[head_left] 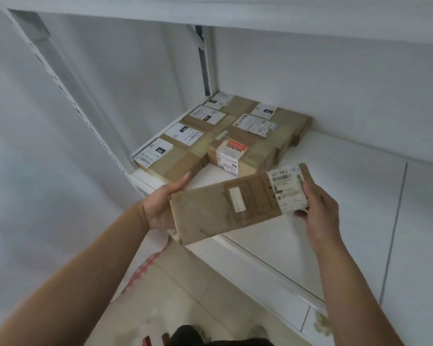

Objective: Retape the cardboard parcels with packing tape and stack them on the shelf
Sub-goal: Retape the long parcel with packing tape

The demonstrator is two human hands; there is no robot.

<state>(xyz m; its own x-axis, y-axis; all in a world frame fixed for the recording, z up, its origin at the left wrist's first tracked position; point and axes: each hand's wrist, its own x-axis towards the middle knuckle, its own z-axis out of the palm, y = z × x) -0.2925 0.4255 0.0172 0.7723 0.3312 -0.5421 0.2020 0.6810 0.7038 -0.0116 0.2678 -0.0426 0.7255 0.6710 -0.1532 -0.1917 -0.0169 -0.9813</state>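
Note:
I hold a flat, long cardboard parcel (225, 208) between both hands, in the air over the front edge of the white shelf (335, 196). It bears brown tape strips and a white shipping label at its right end. My left hand (160, 206) supports the left end with straight fingers along the far side. My right hand (320, 208) grips the right end, fingers curled under the label. Several taped parcels (210, 131) lie side by side in the shelf's back left corner, with a small box with a red label (229, 157) in front of them.
The shelf's white upright post (68, 96) rises at the left, and another shelf board (210, 11) runs overhead. A white wall (335, 83) closes the back. Below the shelf are a pale tiled floor (185, 295) and a red-patterned item (143, 270).

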